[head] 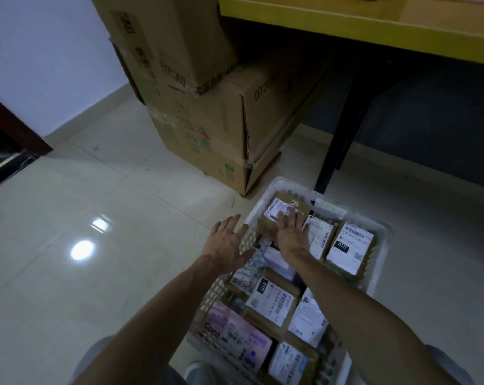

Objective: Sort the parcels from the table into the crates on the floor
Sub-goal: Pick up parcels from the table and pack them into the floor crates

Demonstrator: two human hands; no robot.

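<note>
Pressing flat on a brown parcel (297, 202), the right grip (290, 234) has its fingers straight and together on the lid, clamped on nothing; the parcel lies under those fingertips in the far corner of the white crate (381, 251) on the floor (96, 273); the left grip (225, 243) hangs just beside the right one with fingers spread apart and holds nothing; whether its thumb touches the crate's rim I cannot tell.

Risk, as I judge it: the brown parcel seems to ride higher than the labelled parcel (349, 248) to the outer side of the right grip, and the crate looks packed; with only a flat palm on it, an uneven push could tilt the parcel against the rim or slide it over toward the left grip and onto the floor; a hard push could crush softer packets below.

Hidden or unclear: the label print is blurred, so the sorting code under the right grip cannot be read; lower layers are covered; the crate's end nearest the wrists is cut off; the top of the desk (346, 26), far beyond both grips, is out of sight, so any remaining parcels cannot be counted; no other crate shows.
</note>
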